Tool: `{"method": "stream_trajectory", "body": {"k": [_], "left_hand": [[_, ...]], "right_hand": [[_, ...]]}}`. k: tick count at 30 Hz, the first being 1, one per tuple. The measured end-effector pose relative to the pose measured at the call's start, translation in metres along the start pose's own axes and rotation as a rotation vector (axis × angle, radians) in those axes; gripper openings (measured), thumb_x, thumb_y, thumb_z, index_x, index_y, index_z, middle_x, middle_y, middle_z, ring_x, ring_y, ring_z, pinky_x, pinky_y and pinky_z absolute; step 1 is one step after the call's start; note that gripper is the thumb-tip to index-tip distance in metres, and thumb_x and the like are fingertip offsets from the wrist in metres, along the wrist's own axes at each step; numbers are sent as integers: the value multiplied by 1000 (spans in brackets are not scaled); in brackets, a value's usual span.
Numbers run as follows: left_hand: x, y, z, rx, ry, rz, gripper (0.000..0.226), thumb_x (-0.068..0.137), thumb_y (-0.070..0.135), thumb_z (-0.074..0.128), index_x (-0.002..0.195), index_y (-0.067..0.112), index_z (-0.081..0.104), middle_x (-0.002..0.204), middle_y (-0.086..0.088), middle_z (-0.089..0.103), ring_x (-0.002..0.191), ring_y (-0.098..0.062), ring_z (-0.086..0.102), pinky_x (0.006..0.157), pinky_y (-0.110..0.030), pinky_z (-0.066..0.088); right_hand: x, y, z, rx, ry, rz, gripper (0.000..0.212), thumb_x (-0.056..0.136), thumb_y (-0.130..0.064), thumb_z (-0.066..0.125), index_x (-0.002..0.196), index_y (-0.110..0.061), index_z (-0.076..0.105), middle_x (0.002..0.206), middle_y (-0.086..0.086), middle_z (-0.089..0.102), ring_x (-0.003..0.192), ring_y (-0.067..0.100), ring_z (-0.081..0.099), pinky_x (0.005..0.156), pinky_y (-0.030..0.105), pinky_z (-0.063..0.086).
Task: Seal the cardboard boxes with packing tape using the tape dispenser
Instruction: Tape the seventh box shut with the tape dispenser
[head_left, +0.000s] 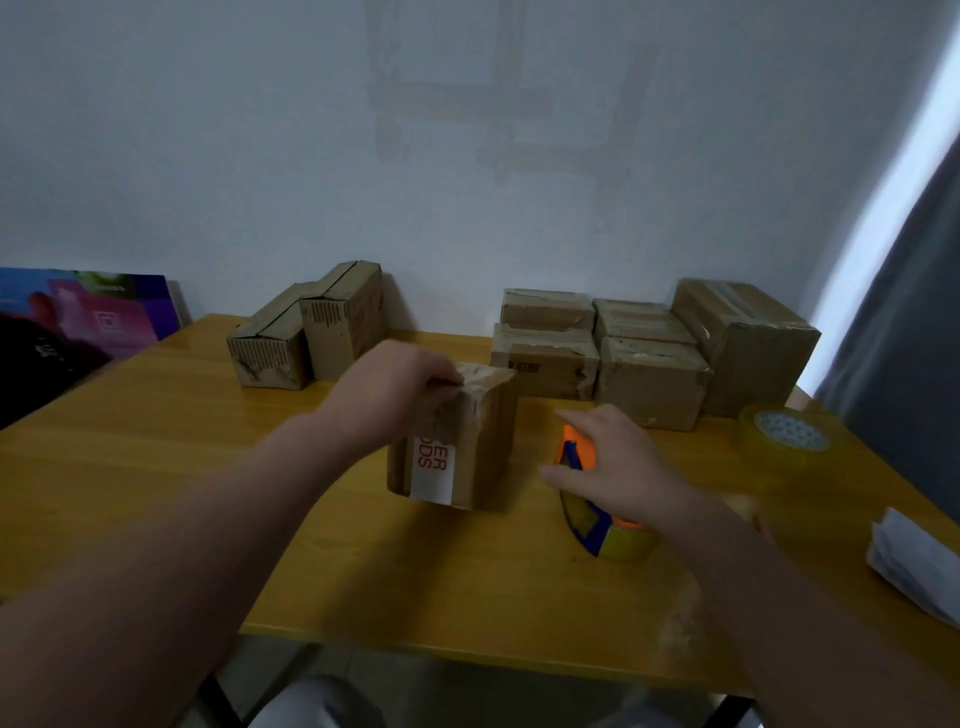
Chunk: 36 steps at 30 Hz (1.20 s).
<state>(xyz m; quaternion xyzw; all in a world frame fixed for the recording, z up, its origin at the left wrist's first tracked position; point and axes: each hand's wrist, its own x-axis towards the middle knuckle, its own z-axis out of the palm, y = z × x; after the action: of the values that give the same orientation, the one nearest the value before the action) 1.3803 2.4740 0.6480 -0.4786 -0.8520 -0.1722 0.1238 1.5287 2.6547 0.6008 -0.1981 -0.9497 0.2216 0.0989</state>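
Cardboard, brown and scuffed: the cardboard box (457, 441) you are working on stands upright in the middle of the yellow wooden table (208, 467), with a white label carrying red letters on the side facing you. Your left hand (400, 384) is on the box's top edge at its left corner, fingers curled down and clamped on the worn flap there.

Just right of the box, the tape dispenser (587, 519) sits on the table, blue and orange, with a yellowish roll of tape loaded at its near end. Your right hand (613, 467) lies over the top of it. The thumb and forefinger are straight and spread apart, not wrapped round the handle. The other fingers are hidden behind the hand, and you cannot tell from here whether the palm presses on the dispenser.

Behind the box and to its left, two unsealed boxes (306, 332) stand together against the wall. Behind it and to its right, a cluster of taped boxes (639, 358) is packed close, touching one another. Further right of the box, past the dispenser, a spare tape roll (792, 431) lies flat. A crumpled white wrapper (914, 561) lies at the table's edge, well to the right of the box. Far to the left of the box, a purple printed carton (88, 317) rests at the table's corner
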Motion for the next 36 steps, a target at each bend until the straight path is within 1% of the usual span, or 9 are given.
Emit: {"method": "stream_trajectory", "body": {"k": [5,9,12,14,16,20,23,29,36], "left_hand": [[18,13,-33,-70,-38,21,19,91,20,59,106,19,72,101,3,71,92,-8,62,69,-11,41],[23,25,-40,-103,-89,34,15,90,25,62,99,20,73,95,5,71,81,-3,60,61,-2,37],[23,32,-36,-89,-91,31,17,89,31,63,100,23,72,98,5,70,91,-8,62,70,-13,43],[19,34,-30,-41,-4,2,29,86,37,65,112,25,67,110,5,67,103,-13,60,78,-20,41],[14,33,-24,-5,124,-17,44,81,42,69,121,26,60,119,5,63,107,-15,56,80,-24,40],[1,28,-15,-5,278,11,36,83,37,67,116,26,60,116,7,58,103,-11,53,80,-24,43],[-8,26,-9,-40,147,120,39,89,43,53,119,21,63,119,5,59,106,-11,54,87,-27,46],[-18,21,3,-94,-10,198,61,89,57,27,134,24,53,136,4,54,122,-10,47,97,-24,37],[-21,30,9,-86,39,254,64,88,57,21,126,22,60,124,5,63,111,-7,52,84,-19,36]], "right_hand": [[-6,-33,-11,382,-88,-123,98,66,-63,71,148,-47,18,153,-14,22,138,13,27,108,41,34],[-7,-43,-10,544,-137,-101,105,57,-64,73,145,-53,18,154,-11,24,139,18,30,108,46,39],[-8,-41,-7,661,-172,-101,100,60,-60,77,144,-49,25,139,-18,41,129,9,43,95,29,49],[-9,-39,-4,722,-161,-111,84,69,-51,76,140,-45,32,120,-30,46,107,-8,48,70,9,48],[-8,-38,-1,764,-134,-87,71,73,-46,75,134,-44,38,112,-31,49,96,-13,49,61,7,44],[-4,-32,4,865,-114,-35,72,62,-55,79,125,-41,48,119,-18,60,109,3,58,85,23,51],[-2,-27,7,887,-115,-44,76,57,-60,79,124,-40,50,118,-15,63,109,7,62,91,34,54],[-2,-24,5,908,-123,-51,69,62,-51,79,124,-35,54,115,-13,66,104,4,64,83,26,56],[-9,-7,-11,960,-216,-40,42,78,-36,62,119,-25,63,111,-12,71,106,2,63,92,25,49]]}}
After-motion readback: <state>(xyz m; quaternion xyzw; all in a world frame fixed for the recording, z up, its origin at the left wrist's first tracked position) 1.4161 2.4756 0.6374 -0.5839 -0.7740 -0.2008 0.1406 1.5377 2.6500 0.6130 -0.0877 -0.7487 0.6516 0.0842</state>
